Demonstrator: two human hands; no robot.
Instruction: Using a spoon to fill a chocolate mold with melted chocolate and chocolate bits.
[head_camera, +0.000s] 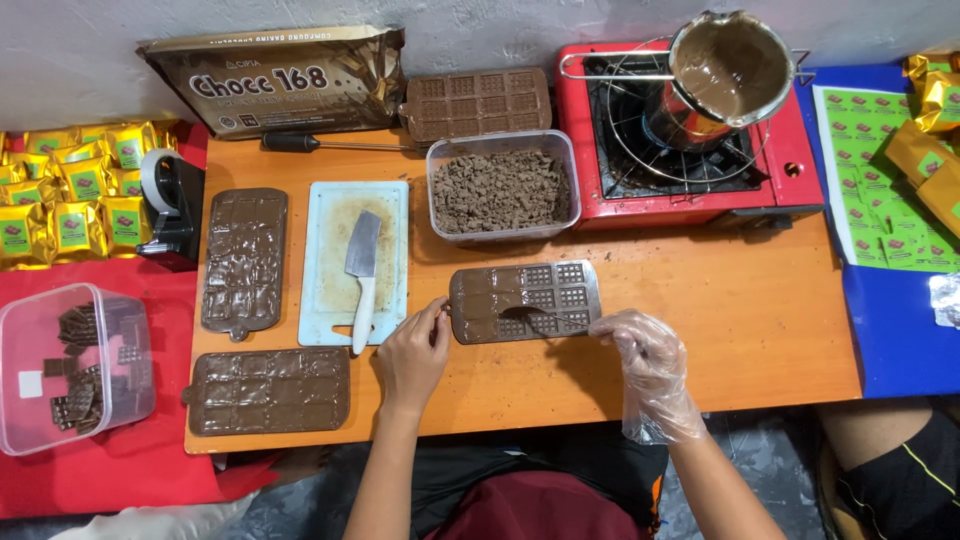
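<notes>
The rectangular grid-patterned chocolate mould is brown, its left cells glossy with melted chocolate. The tabletop is orange. The portable gas stove is red. The plastic cutting board is pale white, smeared brown. The foil-wrapped packets are gold with green labels.

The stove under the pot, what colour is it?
Red, with a black burner area; the stove shows clearly in the head view, under the metal pot.
</notes>
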